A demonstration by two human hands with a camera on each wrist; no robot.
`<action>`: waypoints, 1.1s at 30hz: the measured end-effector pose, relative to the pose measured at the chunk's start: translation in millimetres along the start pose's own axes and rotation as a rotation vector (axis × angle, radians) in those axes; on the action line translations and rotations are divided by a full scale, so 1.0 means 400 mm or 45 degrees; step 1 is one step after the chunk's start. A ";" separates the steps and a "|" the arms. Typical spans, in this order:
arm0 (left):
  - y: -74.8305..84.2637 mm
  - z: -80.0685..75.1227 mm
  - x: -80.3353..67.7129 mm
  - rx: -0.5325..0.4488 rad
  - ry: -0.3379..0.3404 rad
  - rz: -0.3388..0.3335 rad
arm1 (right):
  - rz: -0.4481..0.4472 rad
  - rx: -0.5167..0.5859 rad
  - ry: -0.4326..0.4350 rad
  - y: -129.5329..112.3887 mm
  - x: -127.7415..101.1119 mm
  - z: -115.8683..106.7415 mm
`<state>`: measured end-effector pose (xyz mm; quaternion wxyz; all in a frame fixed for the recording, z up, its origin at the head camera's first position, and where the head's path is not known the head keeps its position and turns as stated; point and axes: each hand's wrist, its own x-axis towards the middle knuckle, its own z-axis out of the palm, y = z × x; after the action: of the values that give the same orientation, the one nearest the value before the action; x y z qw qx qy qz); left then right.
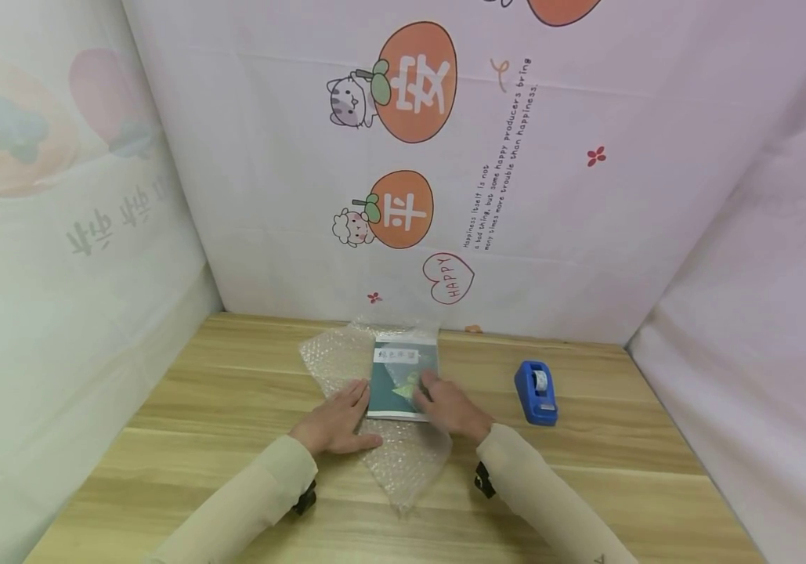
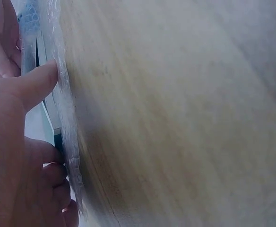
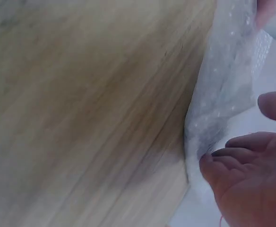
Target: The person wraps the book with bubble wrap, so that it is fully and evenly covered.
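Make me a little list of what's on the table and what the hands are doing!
Surface: light wooden table
Wrapping: clear bubble wrap sheet, spread on the table
Item: thin dark green book, lying on the wrap
Left hand: flat at the book's left edge
Right hand: resting on the book
Nearby: blue plastic tape dispenser, standing apart

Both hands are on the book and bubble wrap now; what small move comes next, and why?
Probably fold the bubble wrap near corner up over the book: the book's cover is mostly bare, the left hand and right hand already pin it, and the tape dispenser sits unused.
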<state>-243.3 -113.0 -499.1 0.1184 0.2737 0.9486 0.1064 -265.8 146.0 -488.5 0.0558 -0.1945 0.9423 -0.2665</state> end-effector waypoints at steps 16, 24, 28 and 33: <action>0.004 -0.012 -0.004 -0.008 0.015 0.033 | 0.018 -0.620 -0.277 -0.050 0.005 0.017; -0.014 -0.037 0.000 -0.110 0.002 0.023 | 0.012 -0.818 -0.290 -0.063 0.010 0.030; -0.017 -0.068 0.012 -0.074 0.015 0.048 | -0.001 -0.892 -0.281 -0.067 0.007 0.034; -0.008 -0.094 0.044 0.008 0.029 0.104 | 0.007 -0.941 -0.284 -0.071 0.005 0.034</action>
<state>-270.0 -111.2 -467.1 0.1022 0.3115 0.9382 0.1113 -255.3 116.6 -485.1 0.0849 -0.2267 0.9635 0.1141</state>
